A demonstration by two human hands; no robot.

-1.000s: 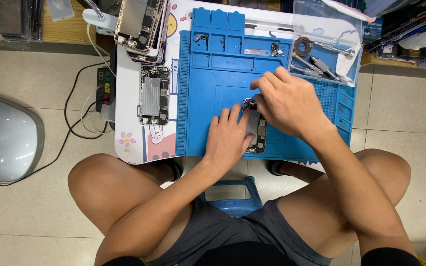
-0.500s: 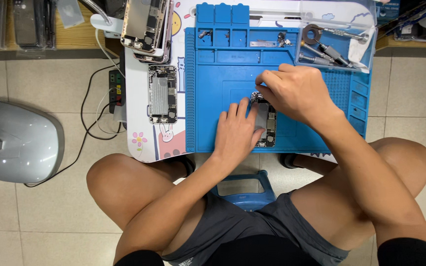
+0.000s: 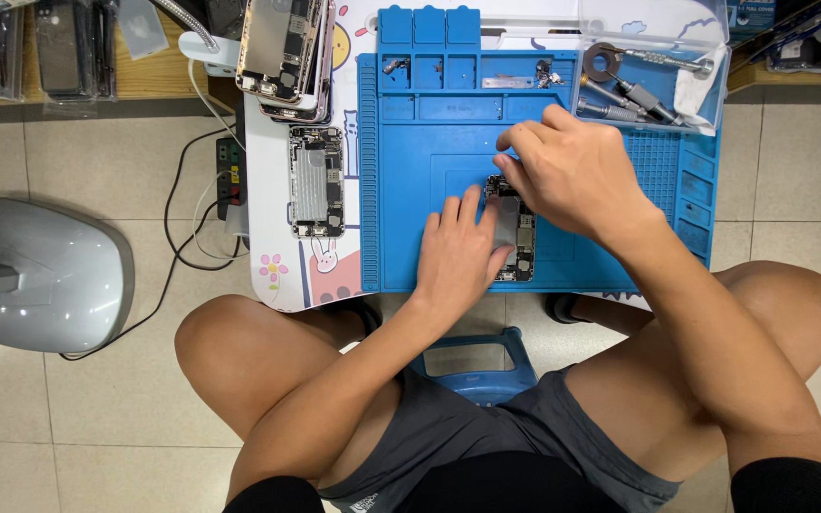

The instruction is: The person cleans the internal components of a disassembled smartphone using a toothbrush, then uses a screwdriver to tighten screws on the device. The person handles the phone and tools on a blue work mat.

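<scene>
Pinning one opened phone (image 3: 515, 233): left hand (image 3: 458, 252), right hand (image 3: 572, 171).

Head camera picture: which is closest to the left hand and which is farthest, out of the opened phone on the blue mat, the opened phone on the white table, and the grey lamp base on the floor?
From the left hand:
1. Opened phone on the blue mat, touching it.
2. Opened phone on the white table, off to the left.
3. Grey lamp base, far left on the floor.
</scene>
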